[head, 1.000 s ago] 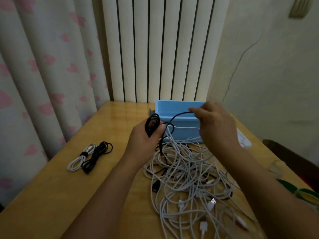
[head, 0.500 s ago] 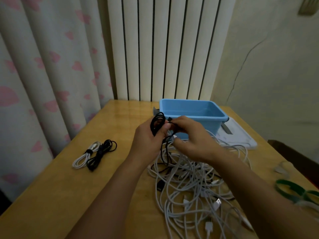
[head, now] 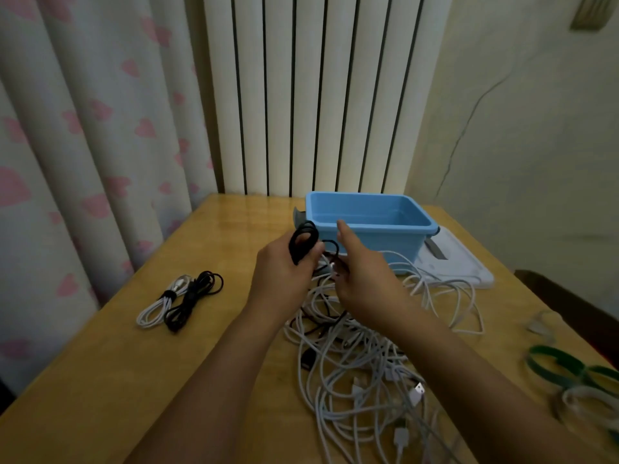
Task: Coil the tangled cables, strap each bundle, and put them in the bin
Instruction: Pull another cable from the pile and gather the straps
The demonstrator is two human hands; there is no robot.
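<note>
My left hand [head: 283,269] grips a small coil of black cable [head: 303,241] just in front of the blue bin [head: 368,219]. Close beside it on the right, my right hand [head: 363,272] holds the loose run of that same black cable, with one finger pointing up. A tangled heap of white cables [head: 365,356] with a few dark ones lies on the wooden table [head: 167,380] under both hands. A strapped white bundle [head: 164,303] and a strapped black bundle [head: 192,298] lie side by side at the left.
Green straps [head: 562,363] and pale ones lie at the table's right edge. The bin's white lid [head: 459,266] rests flat to its right. A radiator and a heart-patterned curtain stand behind the table. A dark chair back shows at the far right.
My right hand swung from the bin's rim in to my left hand, laying black cable onto the coil, and has now drawn slightly right again. The view tilted a little.
</note>
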